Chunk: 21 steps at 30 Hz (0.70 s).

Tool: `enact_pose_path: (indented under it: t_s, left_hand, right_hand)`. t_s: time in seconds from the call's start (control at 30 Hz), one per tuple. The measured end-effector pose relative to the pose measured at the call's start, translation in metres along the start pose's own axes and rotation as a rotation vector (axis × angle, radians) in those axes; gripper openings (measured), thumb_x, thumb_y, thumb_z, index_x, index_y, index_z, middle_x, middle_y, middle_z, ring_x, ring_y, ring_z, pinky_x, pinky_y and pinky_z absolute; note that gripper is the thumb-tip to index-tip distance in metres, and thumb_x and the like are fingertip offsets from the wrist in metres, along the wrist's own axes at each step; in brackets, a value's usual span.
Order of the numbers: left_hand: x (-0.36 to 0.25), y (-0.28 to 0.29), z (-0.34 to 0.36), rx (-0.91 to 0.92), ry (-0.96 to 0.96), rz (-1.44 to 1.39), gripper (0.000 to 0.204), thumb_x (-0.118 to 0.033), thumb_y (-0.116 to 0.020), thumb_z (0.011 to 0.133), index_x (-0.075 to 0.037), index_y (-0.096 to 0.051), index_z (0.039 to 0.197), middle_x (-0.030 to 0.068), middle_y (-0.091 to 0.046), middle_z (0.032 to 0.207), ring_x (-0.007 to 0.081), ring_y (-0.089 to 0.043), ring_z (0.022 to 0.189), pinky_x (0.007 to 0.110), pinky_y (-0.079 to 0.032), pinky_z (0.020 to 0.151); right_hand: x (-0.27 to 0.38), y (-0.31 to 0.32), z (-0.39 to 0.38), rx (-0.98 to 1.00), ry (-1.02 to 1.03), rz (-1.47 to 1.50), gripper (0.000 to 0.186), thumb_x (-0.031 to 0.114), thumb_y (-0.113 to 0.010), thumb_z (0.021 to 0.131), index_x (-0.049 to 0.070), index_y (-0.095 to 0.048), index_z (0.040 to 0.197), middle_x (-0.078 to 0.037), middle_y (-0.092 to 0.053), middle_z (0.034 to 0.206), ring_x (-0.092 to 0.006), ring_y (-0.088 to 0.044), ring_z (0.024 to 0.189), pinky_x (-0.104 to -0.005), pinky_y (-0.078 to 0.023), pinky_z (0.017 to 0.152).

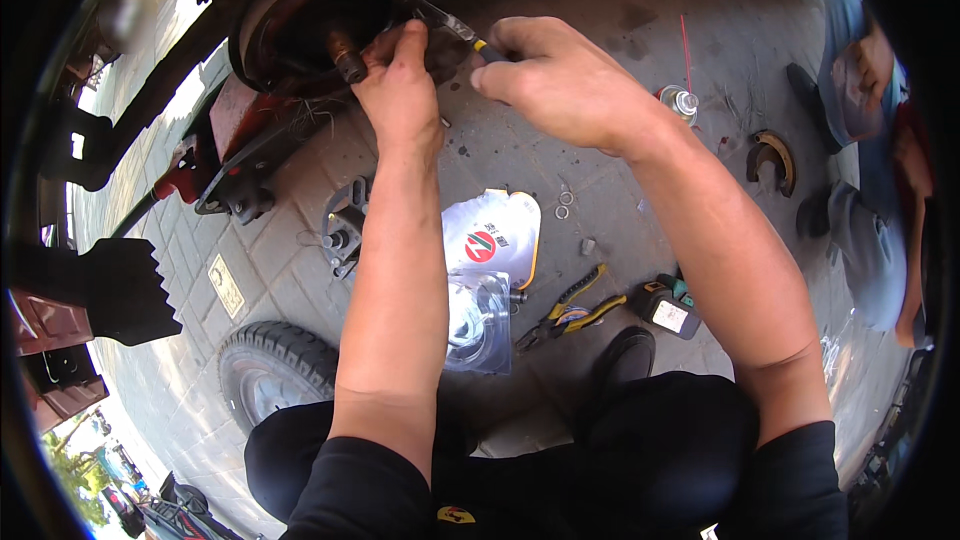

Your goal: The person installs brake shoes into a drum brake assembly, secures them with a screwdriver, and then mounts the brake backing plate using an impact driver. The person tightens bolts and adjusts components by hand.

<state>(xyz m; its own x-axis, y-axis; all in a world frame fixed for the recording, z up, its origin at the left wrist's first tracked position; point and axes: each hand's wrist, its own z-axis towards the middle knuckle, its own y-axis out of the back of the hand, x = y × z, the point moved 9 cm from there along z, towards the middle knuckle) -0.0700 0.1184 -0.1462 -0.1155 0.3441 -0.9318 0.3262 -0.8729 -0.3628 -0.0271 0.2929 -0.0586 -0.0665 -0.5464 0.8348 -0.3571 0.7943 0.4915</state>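
While grey paving [275,280] bears a wheel [272,370], the right hand [550,80] clenches a tool [461,31], left hand [400,90] curled, hold unclear.

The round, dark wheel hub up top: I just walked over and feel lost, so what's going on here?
A crouching person is working at the round hub with bare hands. The left hand is up beside the central shaft; its fingertips are partly hidden, so its grip is unclear. The right hand holds a yellow-and-black-handled tool, its tip at the hub's rim. Pliers and a tyred wheel lie on the ground.
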Motion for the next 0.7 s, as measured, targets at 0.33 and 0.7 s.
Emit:
enact_pose_path:
  t_s: [0.33, 0.7]
  left_hand:
    - [0.118, 0.050, -0.119, 0.528, 0.343, 1.546, 0.035, -0.032, -0.068, 0.088, -0.009, -0.070, 0.114, 0.0188, -0.072, 0.111, 0.0388, -0.066, 0.110, 0.047, -0.051, 0.096]
    - [0.135, 0.033, -0.125, 0.637, 0.262, 1.685, 0.042, -0.022, -0.075, 0.081, -0.007, -0.067, 0.120, 0.0178, -0.069, 0.119, 0.0364, -0.065, 0.114, 0.046, -0.052, 0.096]
  right_hand:
    - [-0.158, -0.013, -0.067, 0.063, -0.371, 0.488, 0.024, 0.018, -0.063, 0.091, -0.002, -0.064, 0.104, -0.006, -0.065, 0.094, -0.0144, -0.062, 0.085, -0.0302, -0.049, 0.067]
    - [-0.174, -0.015, -0.069, 0.090, -0.308, 0.429, 0.039, 0.025, -0.065, 0.087, -0.009, -0.067, 0.105, -0.014, -0.068, 0.090, -0.0207, -0.061, 0.084, -0.0352, -0.048, 0.076]
